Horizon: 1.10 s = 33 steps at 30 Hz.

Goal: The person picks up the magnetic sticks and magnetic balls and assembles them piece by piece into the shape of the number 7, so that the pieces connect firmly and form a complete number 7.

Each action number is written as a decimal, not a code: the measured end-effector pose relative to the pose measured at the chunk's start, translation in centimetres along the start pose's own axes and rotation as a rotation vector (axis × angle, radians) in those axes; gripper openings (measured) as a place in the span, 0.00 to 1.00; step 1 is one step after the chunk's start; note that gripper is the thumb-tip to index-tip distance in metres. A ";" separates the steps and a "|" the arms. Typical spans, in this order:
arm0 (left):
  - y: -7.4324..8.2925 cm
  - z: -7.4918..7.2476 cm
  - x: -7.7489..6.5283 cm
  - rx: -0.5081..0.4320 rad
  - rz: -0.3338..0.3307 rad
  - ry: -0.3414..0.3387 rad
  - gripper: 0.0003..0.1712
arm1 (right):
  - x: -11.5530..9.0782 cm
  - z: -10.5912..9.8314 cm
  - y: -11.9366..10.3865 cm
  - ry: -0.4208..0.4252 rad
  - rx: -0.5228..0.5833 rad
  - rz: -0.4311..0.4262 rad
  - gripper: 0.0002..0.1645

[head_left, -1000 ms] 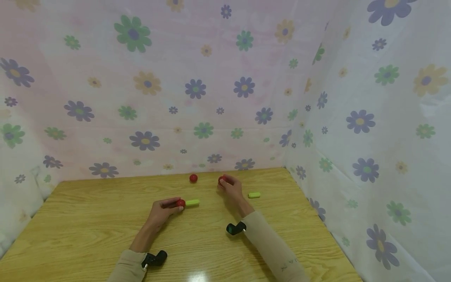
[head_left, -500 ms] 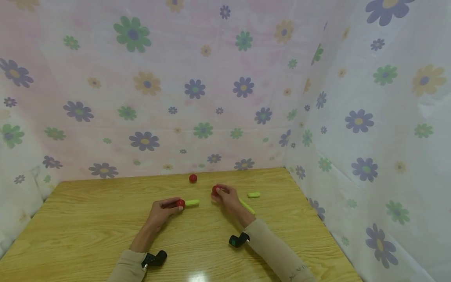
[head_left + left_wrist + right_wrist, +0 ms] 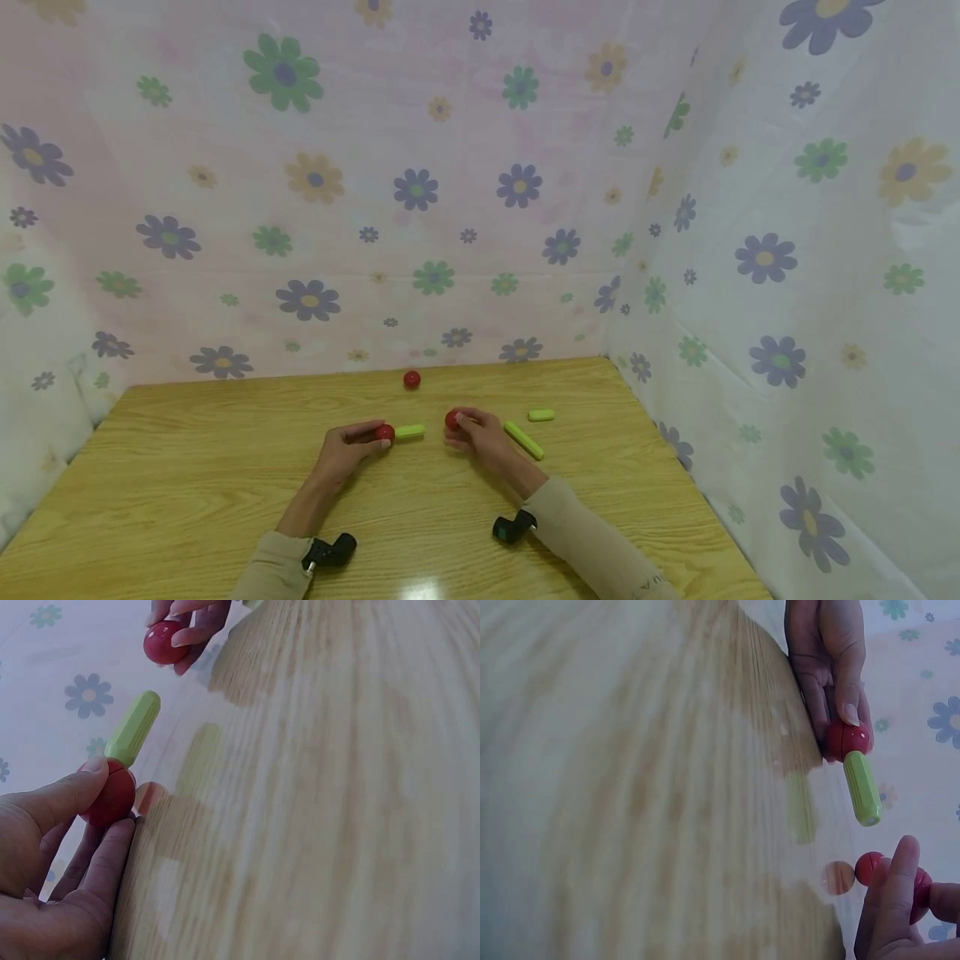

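Note:
My left hand (image 3: 345,454) holds a red ball (image 3: 385,433) between thumb and fingers, low over the table. A ridged yellow-green stick (image 3: 133,729) juts out of that ball, its free end pointing right in the head view. Facing that end, with a gap between, my right hand (image 3: 486,440) pinches a second red ball (image 3: 452,419). The left wrist view shows this second red ball (image 3: 163,643) beyond the stick's tip. In the right wrist view, fingers cover part of the same red ball (image 3: 921,896).
A third red ball (image 3: 412,379) lies near the back edge of the wooden table (image 3: 195,483). Right of my right hand are a longer yellow-green stick (image 3: 523,440) and a short one (image 3: 541,415). Flowered cloth (image 3: 465,150) hangs behind the table and at its sides.
My right hand has brought its red ball from near the back edge toward me and leftward, closer to the stick. The longer loose stick has come into sight. My left hand stays put.

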<state>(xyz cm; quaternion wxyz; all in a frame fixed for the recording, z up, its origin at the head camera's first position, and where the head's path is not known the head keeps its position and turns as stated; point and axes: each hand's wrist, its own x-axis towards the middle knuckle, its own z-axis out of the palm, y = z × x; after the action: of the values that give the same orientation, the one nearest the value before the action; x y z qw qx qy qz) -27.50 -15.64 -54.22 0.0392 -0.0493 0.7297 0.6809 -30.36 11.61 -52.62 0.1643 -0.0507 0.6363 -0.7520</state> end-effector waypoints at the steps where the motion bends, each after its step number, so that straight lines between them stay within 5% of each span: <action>1: 0.0 0.0 0.0 0.000 0.001 -0.001 0.28 | -0.1 0.0 0.0 -0.006 -0.013 0.003 0.27; 33: -0.1 -0.1 0.2 0.029 0.017 0.003 0.26 | 0.7 0.2 0.1 -0.017 -0.226 -0.031 0.25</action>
<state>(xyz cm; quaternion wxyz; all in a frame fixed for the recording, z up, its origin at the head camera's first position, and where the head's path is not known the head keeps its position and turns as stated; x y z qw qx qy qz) -27.73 -15.71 -54.32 0.0330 -0.0434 0.7399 0.6705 -30.96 11.13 -52.78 0.1512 -0.0852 0.7146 -0.6776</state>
